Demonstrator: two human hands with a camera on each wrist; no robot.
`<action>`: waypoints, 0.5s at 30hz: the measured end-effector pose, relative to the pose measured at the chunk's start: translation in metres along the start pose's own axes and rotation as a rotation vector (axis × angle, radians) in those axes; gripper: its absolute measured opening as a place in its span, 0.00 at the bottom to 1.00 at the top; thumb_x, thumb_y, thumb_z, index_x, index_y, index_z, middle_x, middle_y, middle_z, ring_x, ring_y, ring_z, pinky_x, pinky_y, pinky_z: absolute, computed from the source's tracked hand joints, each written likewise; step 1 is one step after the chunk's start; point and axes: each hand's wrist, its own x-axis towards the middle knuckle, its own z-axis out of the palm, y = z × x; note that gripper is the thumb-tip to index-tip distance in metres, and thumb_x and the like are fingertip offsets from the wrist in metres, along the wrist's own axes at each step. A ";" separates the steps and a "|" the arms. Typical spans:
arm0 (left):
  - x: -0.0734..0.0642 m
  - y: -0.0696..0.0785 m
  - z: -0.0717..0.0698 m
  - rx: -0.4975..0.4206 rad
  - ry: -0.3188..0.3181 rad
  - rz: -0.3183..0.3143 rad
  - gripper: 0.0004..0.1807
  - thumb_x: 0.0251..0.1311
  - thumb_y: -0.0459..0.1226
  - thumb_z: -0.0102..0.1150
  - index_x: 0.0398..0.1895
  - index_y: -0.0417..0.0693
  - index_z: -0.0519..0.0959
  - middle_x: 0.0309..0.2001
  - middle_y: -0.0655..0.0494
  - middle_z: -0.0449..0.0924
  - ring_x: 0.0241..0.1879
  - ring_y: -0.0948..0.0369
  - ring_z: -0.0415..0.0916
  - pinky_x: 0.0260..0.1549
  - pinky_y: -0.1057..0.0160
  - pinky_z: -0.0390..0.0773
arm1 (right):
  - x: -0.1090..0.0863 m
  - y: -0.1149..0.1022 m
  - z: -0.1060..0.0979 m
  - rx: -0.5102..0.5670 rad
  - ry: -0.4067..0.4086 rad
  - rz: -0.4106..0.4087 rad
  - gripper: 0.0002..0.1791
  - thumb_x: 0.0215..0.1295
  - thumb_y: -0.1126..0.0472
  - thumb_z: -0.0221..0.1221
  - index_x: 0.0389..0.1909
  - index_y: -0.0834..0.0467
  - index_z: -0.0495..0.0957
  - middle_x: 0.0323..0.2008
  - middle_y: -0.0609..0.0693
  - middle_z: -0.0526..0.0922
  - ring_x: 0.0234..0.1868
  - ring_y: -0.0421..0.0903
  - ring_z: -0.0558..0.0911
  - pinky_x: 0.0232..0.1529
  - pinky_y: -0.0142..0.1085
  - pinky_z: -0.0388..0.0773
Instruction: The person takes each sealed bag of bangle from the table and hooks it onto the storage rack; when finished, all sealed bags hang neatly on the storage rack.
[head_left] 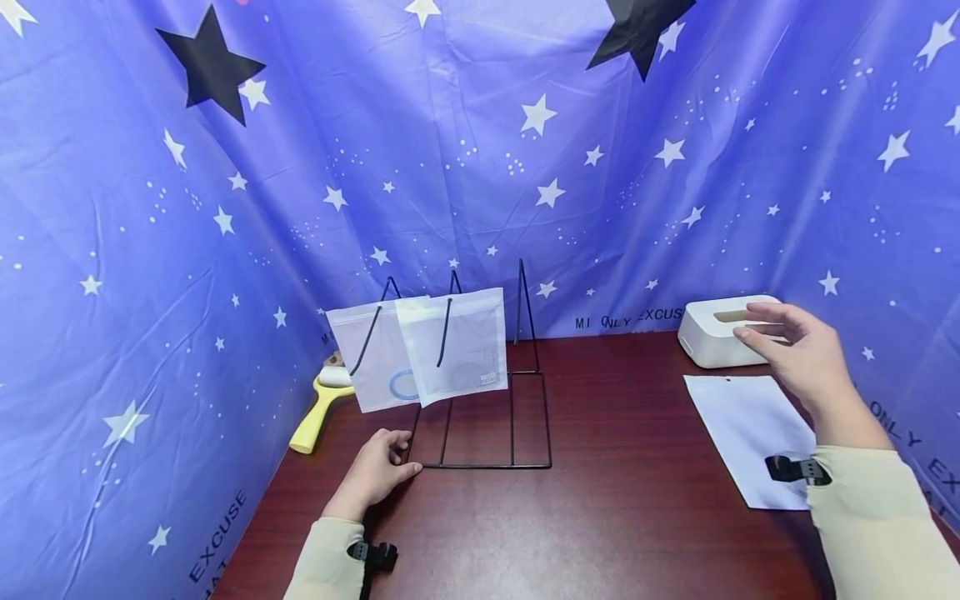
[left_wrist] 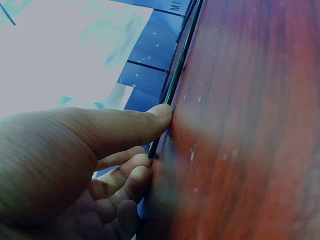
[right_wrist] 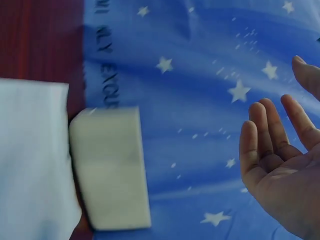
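Two curtain (head_left: 480, 125) words read "ONLY EXCUSE" — left hand (head_left: 372, 472) pinches rack (head_left: 512, 425); right hand (head_left: 810, 354) relaxed — palm (right_wrist: 295, 192) plain only from its wrist.

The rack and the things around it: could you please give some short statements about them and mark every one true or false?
1. Two bags hang on the rack. True.
2. The left hand is at the rack's far right corner. False: it grips the near left corner.
3. The yellow roller lies left of the rack. True.
4. The right hand holds the box. False: the hand holds nothing, and the box rests on the table.
5. The rack's rightmost prong carries a bag. False: it is bare.
6. The white pouch lies nearer to the person than the box. True.
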 end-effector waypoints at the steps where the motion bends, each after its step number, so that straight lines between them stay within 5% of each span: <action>1: 0.000 0.000 0.000 -0.001 -0.001 0.001 0.30 0.52 0.35 0.82 0.60 0.38 0.83 0.42 0.56 0.78 0.35 0.63 0.74 0.40 0.58 0.77 | 0.001 0.005 -0.003 -0.010 -0.003 0.010 0.23 0.67 0.60 0.71 0.63 0.51 0.81 0.46 0.23 0.84 0.43 0.23 0.82 0.39 0.18 0.75; 6: 0.000 0.001 -0.001 -0.006 -0.001 0.004 0.30 0.52 0.35 0.82 0.59 0.38 0.83 0.42 0.56 0.78 0.35 0.62 0.74 0.40 0.58 0.77 | 0.006 0.024 -0.014 -0.077 -0.023 0.034 0.18 0.67 0.57 0.72 0.56 0.46 0.83 0.40 0.19 0.83 0.40 0.19 0.80 0.37 0.16 0.73; 15: 0.000 0.000 0.000 -0.002 -0.002 0.003 0.30 0.52 0.35 0.82 0.60 0.39 0.83 0.42 0.57 0.78 0.35 0.63 0.74 0.40 0.58 0.77 | 0.013 0.047 -0.023 -0.217 -0.108 0.071 0.19 0.68 0.49 0.71 0.54 0.52 0.82 0.38 0.17 0.78 0.38 0.18 0.77 0.35 0.19 0.74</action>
